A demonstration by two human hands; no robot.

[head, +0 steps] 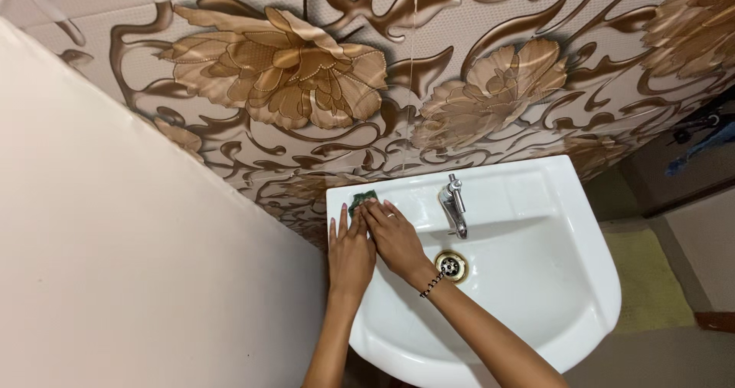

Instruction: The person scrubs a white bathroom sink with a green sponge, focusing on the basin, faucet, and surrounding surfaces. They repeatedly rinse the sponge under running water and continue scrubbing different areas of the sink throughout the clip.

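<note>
A white wall-mounted sink (559,281) hangs below a brown floral tiled wall. A small green scrub pad (363,198) lies on the sink's back left corner. My right hand (394,235) lies flat across the pad with a ring on one finger and a dark beaded bracelet (431,285) at the wrist. Pressed flat on the left rim beside it is my left hand (350,254), its fingertips touching the pad's edge. A chrome tap (454,204) stands at the middle of the back ledge, and a metal drain (450,265) sits in the basin.
A plain cream wall (115,265) closes in tight on the left of the sink. The floral tiled wall (306,74) runs behind it. To the right are a yellowish mat (651,281) on the floor and dark fixtures (700,135) at the far right.
</note>
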